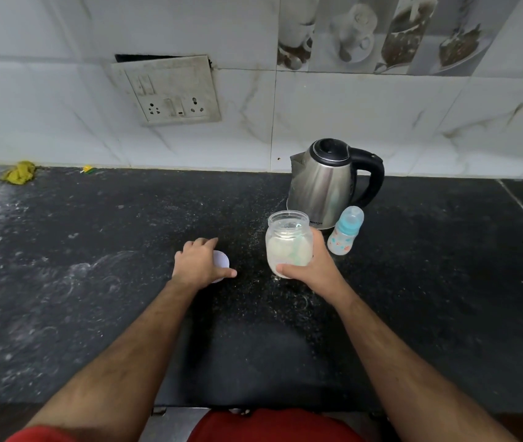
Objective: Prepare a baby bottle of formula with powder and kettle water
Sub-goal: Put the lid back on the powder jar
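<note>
A clear plastic jar [288, 240] of whitish powder stands open on the black counter, and my right hand [312, 269] grips its lower body from the right. My left hand [198, 263] lies over the jar's white round lid [221, 261] on the counter to the left, fingers curved around it. Just right of the jar stands a small baby bottle [346, 232] with a teal collar and clear cap. Behind both sits a steel electric kettle [327, 180] with a black lid and handle, spout facing left.
The black speckled counter [94, 282] carries pale powder smears on its left side. A yellow cloth [20, 172] lies at the far left by the tiled wall. A socket panel [170, 90] hangs on the wall above.
</note>
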`<act>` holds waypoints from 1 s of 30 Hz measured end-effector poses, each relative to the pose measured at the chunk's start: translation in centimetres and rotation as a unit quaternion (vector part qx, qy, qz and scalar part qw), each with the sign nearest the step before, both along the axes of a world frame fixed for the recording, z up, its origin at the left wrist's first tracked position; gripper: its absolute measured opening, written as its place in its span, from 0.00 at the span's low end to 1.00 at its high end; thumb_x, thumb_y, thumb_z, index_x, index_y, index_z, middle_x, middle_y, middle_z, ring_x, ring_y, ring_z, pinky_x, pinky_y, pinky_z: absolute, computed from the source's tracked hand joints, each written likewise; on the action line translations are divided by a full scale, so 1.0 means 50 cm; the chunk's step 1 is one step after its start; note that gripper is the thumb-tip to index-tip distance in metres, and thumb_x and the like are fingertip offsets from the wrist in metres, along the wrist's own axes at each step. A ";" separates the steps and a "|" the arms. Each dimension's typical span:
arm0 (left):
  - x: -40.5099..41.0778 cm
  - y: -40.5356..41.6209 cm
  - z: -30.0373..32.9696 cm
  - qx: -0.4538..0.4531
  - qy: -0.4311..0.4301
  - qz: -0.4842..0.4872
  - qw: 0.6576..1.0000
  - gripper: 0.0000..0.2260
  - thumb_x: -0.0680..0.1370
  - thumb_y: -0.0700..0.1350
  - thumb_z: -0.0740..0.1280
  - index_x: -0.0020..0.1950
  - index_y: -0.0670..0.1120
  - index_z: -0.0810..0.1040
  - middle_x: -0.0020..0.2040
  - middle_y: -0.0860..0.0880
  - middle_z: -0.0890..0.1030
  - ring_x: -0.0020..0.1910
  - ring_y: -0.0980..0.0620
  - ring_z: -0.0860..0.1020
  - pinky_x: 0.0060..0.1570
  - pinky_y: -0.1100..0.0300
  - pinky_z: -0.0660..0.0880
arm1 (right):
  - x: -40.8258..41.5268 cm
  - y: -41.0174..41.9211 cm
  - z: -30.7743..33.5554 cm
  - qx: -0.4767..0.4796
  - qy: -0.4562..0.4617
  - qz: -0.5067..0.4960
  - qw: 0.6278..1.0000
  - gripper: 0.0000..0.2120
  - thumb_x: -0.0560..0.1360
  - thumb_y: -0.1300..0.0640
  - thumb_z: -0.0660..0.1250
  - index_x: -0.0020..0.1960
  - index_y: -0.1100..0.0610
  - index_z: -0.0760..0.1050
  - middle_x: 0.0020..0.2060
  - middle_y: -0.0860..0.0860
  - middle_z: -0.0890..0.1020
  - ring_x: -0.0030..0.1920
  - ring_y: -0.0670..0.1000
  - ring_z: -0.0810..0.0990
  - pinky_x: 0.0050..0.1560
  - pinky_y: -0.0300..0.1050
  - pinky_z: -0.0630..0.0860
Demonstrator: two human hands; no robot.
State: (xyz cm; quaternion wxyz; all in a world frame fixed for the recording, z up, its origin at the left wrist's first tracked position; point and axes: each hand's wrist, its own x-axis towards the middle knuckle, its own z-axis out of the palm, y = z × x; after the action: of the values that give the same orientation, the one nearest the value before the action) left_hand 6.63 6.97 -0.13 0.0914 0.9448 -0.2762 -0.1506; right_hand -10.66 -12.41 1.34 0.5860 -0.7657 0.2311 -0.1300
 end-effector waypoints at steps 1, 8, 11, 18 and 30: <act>0.000 -0.001 -0.005 0.017 0.005 -0.004 1.000 0.46 0.65 0.68 0.74 0.77 0.51 0.63 0.74 0.48 0.68 0.72 0.43 0.64 0.68 0.43 0.64 | 0.000 0.001 0.000 -0.001 0.004 0.000 1.000 0.46 0.58 0.53 0.81 0.71 0.49 0.61 0.64 0.45 0.73 0.64 0.43 0.74 0.61 0.42 0.73; 0.002 -0.008 -0.026 0.026 0.010 0.010 1.000 0.38 0.70 0.59 0.73 0.76 0.52 0.64 0.69 0.44 0.71 0.68 0.42 0.68 0.65 0.45 0.69 | -0.002 0.005 -0.001 -0.009 0.022 -0.001 1.000 0.46 0.59 0.55 0.81 0.71 0.50 0.62 0.62 0.39 0.72 0.63 0.40 0.73 0.61 0.40 0.73; -0.001 -0.016 -0.019 -0.037 0.047 0.023 0.998 0.35 0.71 0.56 0.73 0.76 0.50 0.65 0.67 0.43 0.68 0.67 0.40 0.69 0.65 0.45 0.71 | -0.007 0.006 -0.001 -0.007 0.024 -0.002 1.000 0.45 0.61 0.58 0.81 0.71 0.48 0.61 0.62 0.40 0.72 0.62 0.40 0.73 0.59 0.38 0.71; -0.013 -0.075 0.080 -0.462 0.378 0.244 0.764 0.13 0.79 0.53 0.58 0.54 0.46 0.76 0.49 0.43 0.79 0.46 0.47 0.78 0.45 0.52 0.78 | -0.014 0.020 0.002 -0.014 0.040 0.023 0.999 0.42 0.62 0.59 0.81 0.67 0.44 0.60 0.60 0.40 0.73 0.61 0.42 0.74 0.56 0.38 0.73; -0.047 -0.142 0.158 -0.509 0.486 0.109 0.702 0.17 0.77 0.46 0.62 0.65 0.46 0.74 0.60 0.42 0.79 0.54 0.47 0.80 0.54 0.51 0.78 | -0.009 0.032 0.029 -0.010 0.019 0.034 0.999 0.45 0.59 0.48 0.80 0.70 0.47 0.63 0.61 0.43 0.76 0.62 0.45 0.77 0.62 0.55 0.77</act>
State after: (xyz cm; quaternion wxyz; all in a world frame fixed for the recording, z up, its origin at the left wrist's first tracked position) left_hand 4.28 -0.15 7.75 0.6955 0.5742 -0.1229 -0.4142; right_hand -11.11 -10.80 2.77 0.5781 -0.7812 0.2146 -0.0973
